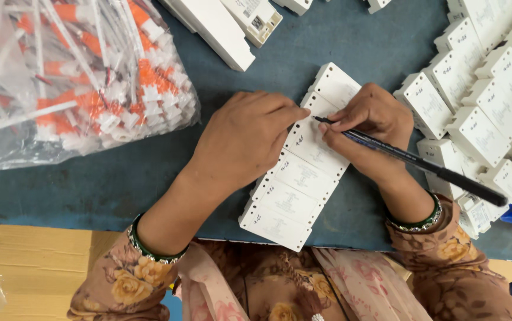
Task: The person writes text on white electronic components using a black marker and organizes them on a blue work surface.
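A row of several white rectangular plastic units (303,172) lies diagonally on the blue-grey table top (119,184), each with a printed face and a handwritten mark at one end. My left hand (244,139) rests flat on the row's left side, its fingertips pressing on one of the upper units. My right hand (372,122) grips a black pen (422,163), whose tip touches the upper unit near my left fingertips. Green bangles sit on both wrists.
A clear plastic bag (71,77) of white-and-orange wired parts lies at the upper left. A heap of similar marked white units (481,101) fills the right side. More white housings (232,27) lie at the top. A cardboard box (30,267) stands below the table edge at left.
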